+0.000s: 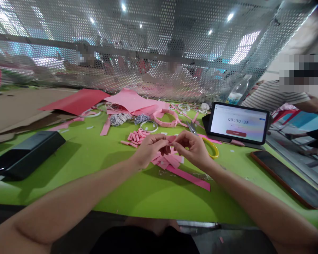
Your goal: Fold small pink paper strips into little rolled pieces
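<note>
left hand (149,150): fingers curled almost shut, pinching a small pink paper strip (171,139).
right hand (193,148): almost shut, fingertips on the same strip, just beside the left hand.
held strip: raised above the table, between both hands.
below the hands: loose pink strips (165,160) and a long pink band (188,177).
nearby: cut pink pieces (136,137), scissors (191,127), yellow ring (211,147), pink paper ring (164,118).
surface: green table (69,190), with red card (75,101) and pink card (131,100).
room: tablet (238,123) showing 00:30:38, perforated metal screen (159,35), co-worker's striped sleeve (272,95).
</note>
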Available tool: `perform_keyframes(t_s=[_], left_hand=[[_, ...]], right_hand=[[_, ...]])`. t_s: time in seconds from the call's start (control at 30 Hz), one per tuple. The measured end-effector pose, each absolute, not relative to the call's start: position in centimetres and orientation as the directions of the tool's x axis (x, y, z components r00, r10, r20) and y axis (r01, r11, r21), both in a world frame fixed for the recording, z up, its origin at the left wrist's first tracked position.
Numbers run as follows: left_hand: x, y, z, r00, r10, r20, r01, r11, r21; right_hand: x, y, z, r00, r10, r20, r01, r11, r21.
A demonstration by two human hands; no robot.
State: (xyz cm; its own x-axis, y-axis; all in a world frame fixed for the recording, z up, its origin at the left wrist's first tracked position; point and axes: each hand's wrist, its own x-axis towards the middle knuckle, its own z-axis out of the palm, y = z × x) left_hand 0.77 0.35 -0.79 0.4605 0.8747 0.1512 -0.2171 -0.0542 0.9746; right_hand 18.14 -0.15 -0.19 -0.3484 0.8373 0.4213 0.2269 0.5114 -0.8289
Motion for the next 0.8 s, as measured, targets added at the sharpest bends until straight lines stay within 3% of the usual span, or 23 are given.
perform_keyframes(t_s=[0.43, 0.57, 0.8], left_hand=[[0.84, 0.37, -1.04, 0.448, 0.863, 0.233, -0.202, -0.156, 0.967], [0.8, 0.35, -0.99, 0.461, 0.864, 0.2, -0.185, -0.127, 0.975], [0.79, 0.31, -0.75, 0.456, 0.87, 0.188, -0.284, -0.058, 0.957]], right_hand=[[18.22, 0.11, -0.54, -0.322, 0.855, 0.406, 0.196, 0.48, -0.855], [18.23, 0.04, -0.45, -0.304, 0.851, 0.429, 0.196, 0.497, -0.846], [18.64, 0.15, -0.17, -0.396, 0.765, 0.508, 0.241, 0.621, -0.746]])
